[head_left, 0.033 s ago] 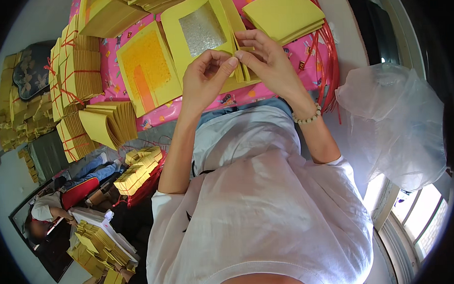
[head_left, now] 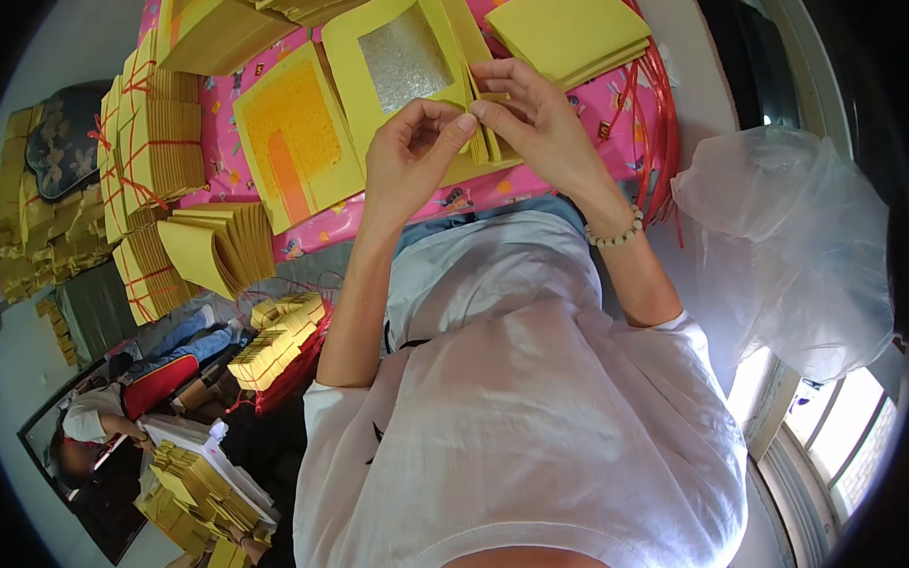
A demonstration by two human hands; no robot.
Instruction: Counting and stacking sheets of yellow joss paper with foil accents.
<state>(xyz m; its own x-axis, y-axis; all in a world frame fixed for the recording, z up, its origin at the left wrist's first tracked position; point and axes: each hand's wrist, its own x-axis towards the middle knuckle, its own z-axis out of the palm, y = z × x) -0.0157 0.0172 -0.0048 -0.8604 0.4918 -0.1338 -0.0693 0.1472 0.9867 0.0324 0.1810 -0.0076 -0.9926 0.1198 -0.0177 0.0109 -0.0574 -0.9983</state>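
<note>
My left hand (head_left: 415,150) and my right hand (head_left: 539,116) meet fingertip to fingertip over a pink patterned table cover (head_left: 471,195). Both pinch the folded right edge of a yellow paper sheet (head_left: 351,47) that has a silver foil square (head_left: 403,55) in its middle. Thin folded yellow leaves stand between my fingers at that edge. My right wrist carries a bead bracelet (head_left: 618,233). Left of the held sheet lies a second yellow sheet with an orange square (head_left: 294,129).
A flat stack of yellow paper (head_left: 566,25) lies at the back right beside red strings (head_left: 659,127). Tied yellow bundles (head_left: 154,144) and fanned folded sheets (head_left: 223,247) crowd the left. A clear plastic bag (head_left: 793,232) sits at the right. Another person (head_left: 94,422) sits low at the left.
</note>
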